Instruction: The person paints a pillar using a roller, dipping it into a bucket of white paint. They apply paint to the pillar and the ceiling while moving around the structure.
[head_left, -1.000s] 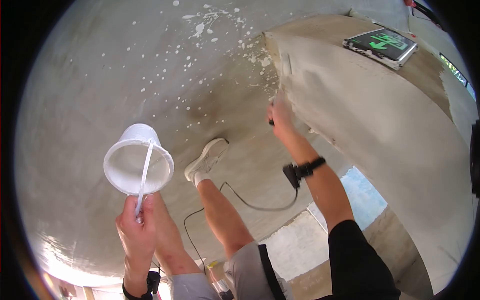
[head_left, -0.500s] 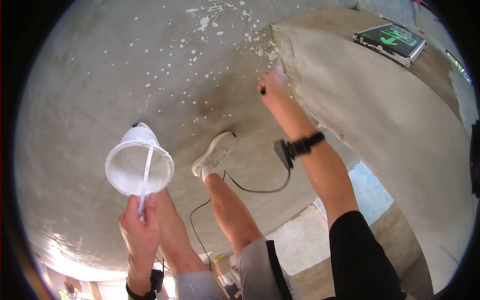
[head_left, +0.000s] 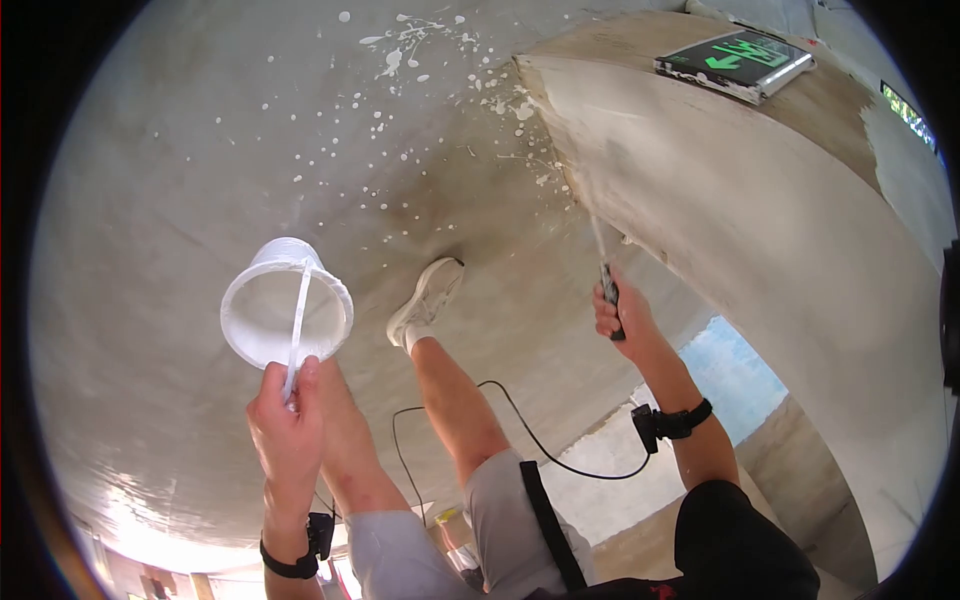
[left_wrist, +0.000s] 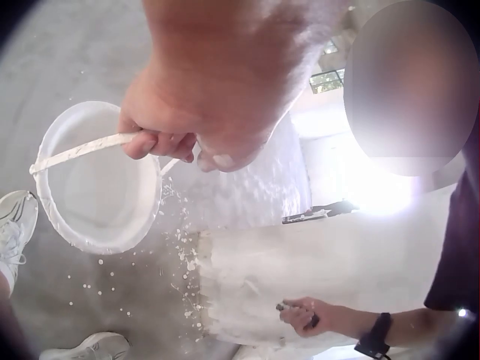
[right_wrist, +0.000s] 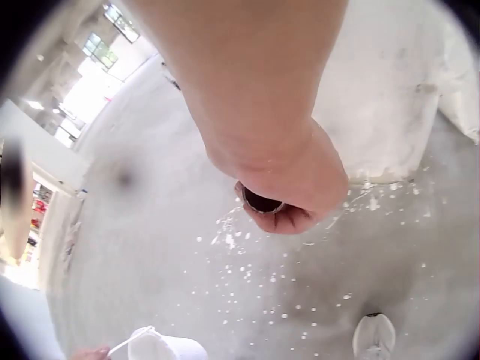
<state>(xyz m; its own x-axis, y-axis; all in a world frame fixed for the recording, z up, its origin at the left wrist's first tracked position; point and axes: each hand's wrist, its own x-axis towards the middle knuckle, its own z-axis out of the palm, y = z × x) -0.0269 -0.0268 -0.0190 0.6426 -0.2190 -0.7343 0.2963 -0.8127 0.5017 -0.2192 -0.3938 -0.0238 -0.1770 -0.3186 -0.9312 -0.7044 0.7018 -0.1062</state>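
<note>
A white bucket hangs by its pale strap-like handle, its open mouth turned towards the head camera. My left hand grips that handle with curled fingers; the left wrist view shows the handle running into the fist. On the other side, my right hand holds a dark-handled tool whose thin, light shaft is blurred and points at the foot of the wall. From the right wrist view, the handle's dark round end shows in the fist, while the tool's far end is hidden.
White paint spatters dot the grey floor along the wall's foot. A green-lit exit sign is on the wall's far part. A black cable runs from the right wrist across the legs. A shoe stands beside the bucket.
My right hand has drawn back from the wall's foot towards the body, bringing the tool's handle and shaft into sight. My left hand and the bucket have shifted only slightly.
</note>
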